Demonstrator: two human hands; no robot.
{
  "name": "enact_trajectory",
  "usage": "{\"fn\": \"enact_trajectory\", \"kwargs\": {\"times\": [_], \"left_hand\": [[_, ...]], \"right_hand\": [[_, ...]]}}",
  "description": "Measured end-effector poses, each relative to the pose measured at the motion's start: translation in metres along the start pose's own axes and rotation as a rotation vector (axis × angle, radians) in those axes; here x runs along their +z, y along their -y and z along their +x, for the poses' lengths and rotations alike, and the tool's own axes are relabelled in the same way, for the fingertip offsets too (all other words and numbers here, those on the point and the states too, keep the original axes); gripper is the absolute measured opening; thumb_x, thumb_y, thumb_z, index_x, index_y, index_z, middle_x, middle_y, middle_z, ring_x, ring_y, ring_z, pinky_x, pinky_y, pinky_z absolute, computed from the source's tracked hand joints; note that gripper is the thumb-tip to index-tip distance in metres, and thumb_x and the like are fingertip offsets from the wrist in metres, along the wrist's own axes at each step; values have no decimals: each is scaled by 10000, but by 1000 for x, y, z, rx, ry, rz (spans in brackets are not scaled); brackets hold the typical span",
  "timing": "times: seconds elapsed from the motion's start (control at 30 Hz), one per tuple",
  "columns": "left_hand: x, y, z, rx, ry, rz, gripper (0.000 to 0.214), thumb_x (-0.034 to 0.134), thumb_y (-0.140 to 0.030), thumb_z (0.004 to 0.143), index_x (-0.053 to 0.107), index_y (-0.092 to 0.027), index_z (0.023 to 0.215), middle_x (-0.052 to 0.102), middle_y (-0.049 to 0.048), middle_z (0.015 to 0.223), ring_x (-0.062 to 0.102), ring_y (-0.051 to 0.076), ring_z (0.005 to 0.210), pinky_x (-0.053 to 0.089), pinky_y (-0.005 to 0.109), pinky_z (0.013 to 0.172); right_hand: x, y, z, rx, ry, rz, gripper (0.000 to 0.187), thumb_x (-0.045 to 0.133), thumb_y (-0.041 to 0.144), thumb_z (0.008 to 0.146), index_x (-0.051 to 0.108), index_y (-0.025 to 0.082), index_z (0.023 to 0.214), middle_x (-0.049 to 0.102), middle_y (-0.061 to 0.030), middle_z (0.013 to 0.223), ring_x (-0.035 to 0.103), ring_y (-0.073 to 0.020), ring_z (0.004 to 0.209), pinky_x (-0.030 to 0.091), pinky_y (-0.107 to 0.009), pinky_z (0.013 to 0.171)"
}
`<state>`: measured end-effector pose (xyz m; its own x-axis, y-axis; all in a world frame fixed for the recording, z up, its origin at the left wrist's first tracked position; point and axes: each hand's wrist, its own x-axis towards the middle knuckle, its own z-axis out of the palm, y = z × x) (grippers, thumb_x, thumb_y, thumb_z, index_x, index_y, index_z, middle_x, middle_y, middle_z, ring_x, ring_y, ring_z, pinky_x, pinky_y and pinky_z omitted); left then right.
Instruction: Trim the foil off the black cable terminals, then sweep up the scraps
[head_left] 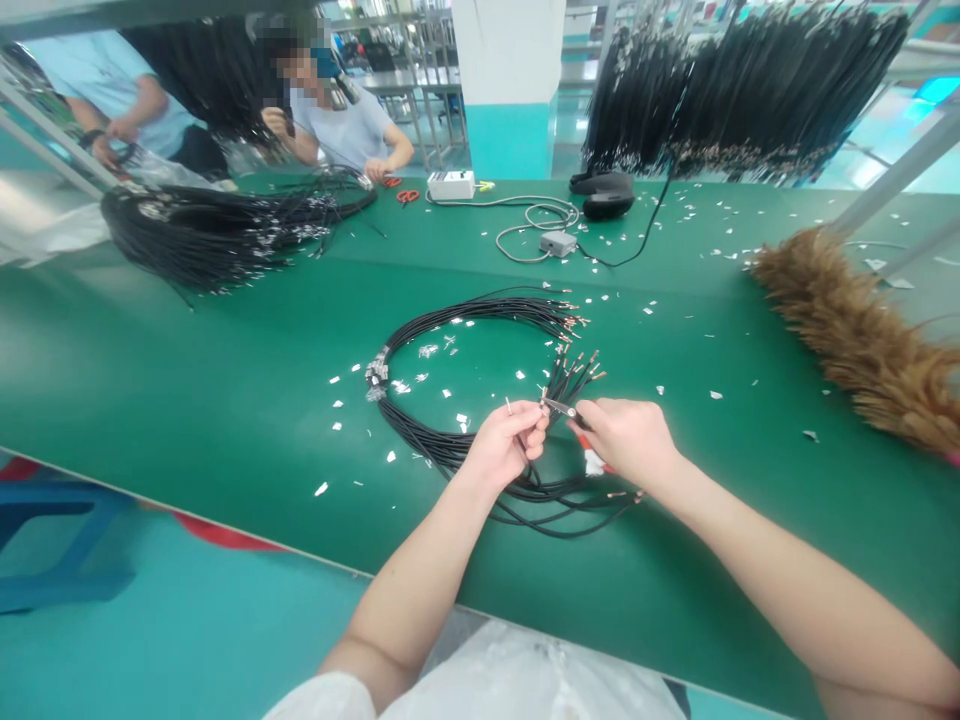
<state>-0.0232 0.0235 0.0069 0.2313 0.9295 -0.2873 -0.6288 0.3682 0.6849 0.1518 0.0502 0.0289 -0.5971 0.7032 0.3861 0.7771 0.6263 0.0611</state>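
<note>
A loop of thin black cables with metal terminal ends lies on the green table. My left hand is closed, pinching a few of the cable ends near the loop's right side. My right hand is closed on small scissors with red-and-white handles; the blades point left at the pinched cable ends. Small white cut scraps lie scattered inside and around the loop.
A big pile of black cables lies at the back left, near two seated people. A brown feather duster lies at the right. Cable bundles hang above. A white box, red scissors, grey cord and adapter sit at the back.
</note>
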Motion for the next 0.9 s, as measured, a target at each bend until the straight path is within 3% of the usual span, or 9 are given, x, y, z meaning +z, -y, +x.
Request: {"fn": "enact_trajectory", "kwargs": {"times": [0.1, 0.2, 0.37, 0.6, 0.9], "left_hand": [[3, 3, 0, 123, -76, 121, 162, 675, -263, 667, 614, -128, 731, 575, 26, 716, 540, 95, 632, 438, 208, 552], [8, 4, 1, 318, -199, 322, 154, 649, -299, 695, 645, -162, 764, 609, 27, 806, 548, 112, 757, 432, 209, 642], [18, 2, -1, 571, -193, 532, 224, 542, -342, 782, 686, -171, 780, 620, 51, 884, 547, 156, 888, 410, 250, 815], [15, -1, -6, 537, -186, 548, 241, 539, -359, 782, 674, -161, 805, 631, 51, 839, 568, 153, 791, 448, 261, 747], [16, -16, -12, 463, -158, 416, 104, 652, -255, 684, 649, -152, 694, 595, 20, 725, 497, 86, 622, 396, 199, 582]], "right_hand": [[-3, -1, -2, 182, -5, 405, 234, 531, 376, 800, 575, 185, 673, 559, 5, 533, 440, -96, 452, 261, -226, 458], [-8, 11, -1, 387, -93, 916, 192, 604, 377, 749, 557, 203, 813, 581, 9, 634, 511, -115, 539, 401, -235, 532], [0, 48, 6, 456, -59, 1463, 255, 676, 276, 670, 495, 211, 836, 603, -4, 818, 588, -142, 743, 477, -295, 746], [16, 68, 16, 571, -12, 1804, 327, 706, 232, 601, 470, 202, 826, 559, 46, 701, 546, -100, 618, 465, -242, 615], [11, 56, 11, 602, -1, 1793, 320, 716, 223, 584, 460, 199, 775, 537, 55, 670, 551, -98, 604, 469, -264, 623]]}}
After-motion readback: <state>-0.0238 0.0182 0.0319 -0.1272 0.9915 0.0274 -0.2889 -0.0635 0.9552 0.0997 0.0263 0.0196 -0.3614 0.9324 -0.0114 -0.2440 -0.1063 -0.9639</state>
